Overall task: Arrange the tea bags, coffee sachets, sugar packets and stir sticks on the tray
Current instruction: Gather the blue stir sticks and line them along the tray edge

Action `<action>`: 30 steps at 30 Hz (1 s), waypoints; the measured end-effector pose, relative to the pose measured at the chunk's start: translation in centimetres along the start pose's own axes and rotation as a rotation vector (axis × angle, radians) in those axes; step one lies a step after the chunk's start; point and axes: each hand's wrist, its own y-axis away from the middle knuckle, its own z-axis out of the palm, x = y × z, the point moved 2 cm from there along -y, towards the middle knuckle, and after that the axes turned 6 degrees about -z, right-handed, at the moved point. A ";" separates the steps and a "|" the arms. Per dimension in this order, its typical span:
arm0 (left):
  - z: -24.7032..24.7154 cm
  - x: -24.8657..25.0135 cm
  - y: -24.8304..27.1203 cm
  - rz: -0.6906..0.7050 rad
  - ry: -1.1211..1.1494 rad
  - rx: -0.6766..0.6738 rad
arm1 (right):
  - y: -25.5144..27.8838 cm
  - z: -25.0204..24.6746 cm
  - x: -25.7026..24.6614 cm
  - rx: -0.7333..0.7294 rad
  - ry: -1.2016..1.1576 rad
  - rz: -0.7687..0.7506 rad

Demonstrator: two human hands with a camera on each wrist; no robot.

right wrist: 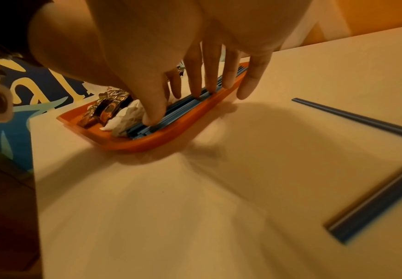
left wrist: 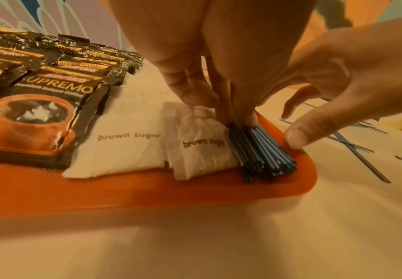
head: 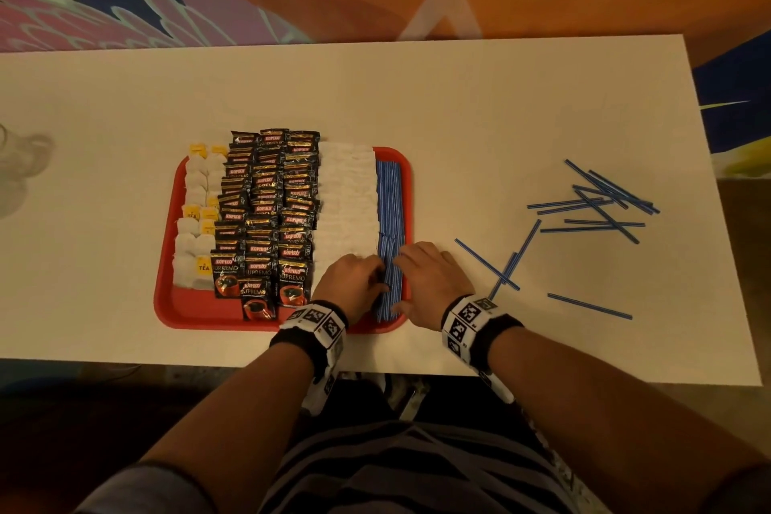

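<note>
A red tray point(head: 196, 309) holds rows of tea bags point(head: 196, 230) at its left, black coffee sachets point(head: 267, 213) in the middle and white sugar packets point(head: 346, 196) to their right. Blue stir sticks point(head: 390, 280) lie bundled along the tray's right rim. My left hand point(head: 354, 280) presses straight fingers against the bundle's left side, beside a brown sugar packet point(left wrist: 200, 143). From the other side my right hand point(head: 429, 275) rests its spread fingers and thumb on the same stir sticks point(right wrist: 183, 105). Neither hand grips anything.
Several loose stir sticks point(head: 596, 200) lie scattered on the white table point(head: 459, 117) right of the tray, some crossing close by my right wrist point(head: 505, 267). A clear glass object point(head: 21, 163) stands at the far left. The table's near edge runs just behind my wrists.
</note>
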 end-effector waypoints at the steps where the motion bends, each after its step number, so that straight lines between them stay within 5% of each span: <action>1: 0.0 0.0 0.1 0.014 0.001 -0.004 | 0.0 0.1 -0.1 -0.001 0.000 0.007; 22: -0.8 0.1 -0.7 0.156 -0.213 -0.052 | 0.7 -0.2 0.5 -0.020 -0.090 0.017; 30: -2.3 7.2 -2.2 0.176 -0.092 -0.016 | 4.3 -0.7 7.2 0.050 -0.216 0.260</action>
